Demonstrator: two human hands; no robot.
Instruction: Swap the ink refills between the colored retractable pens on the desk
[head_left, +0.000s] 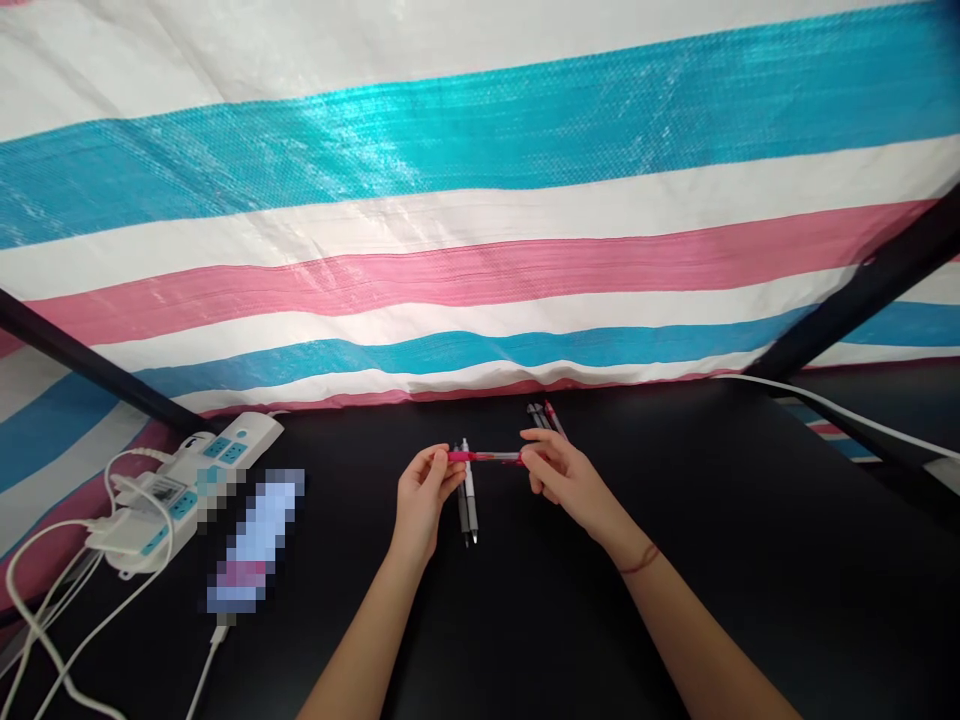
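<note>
Where a striped sheet (480, 272) ends, a black table (570, 620) begins, bearing one white power strip (256, 428) at left. Left hand (421, 492): pinches one end of a pink pen (491, 457). Right hand (571, 482): fingertips at its other end, closure uncertain. Pen lies level between both hands, crossing above two pens (471, 505).

The left hand (424, 492) partly covers one end of the pink pen (495, 456), and the right hand (574, 482) obscures the other, so I can't tell how its fingertips meet it. The far pens (551, 416) lose their near ends behind that hand. Coarse blocks blot out the phone (251, 550) and a patch of the power strip (251, 432); print on the plug (161, 490) is too small to read. Both forearms, several cables (69, 672) and the striped sheet (480, 130) run out of view.
</note>
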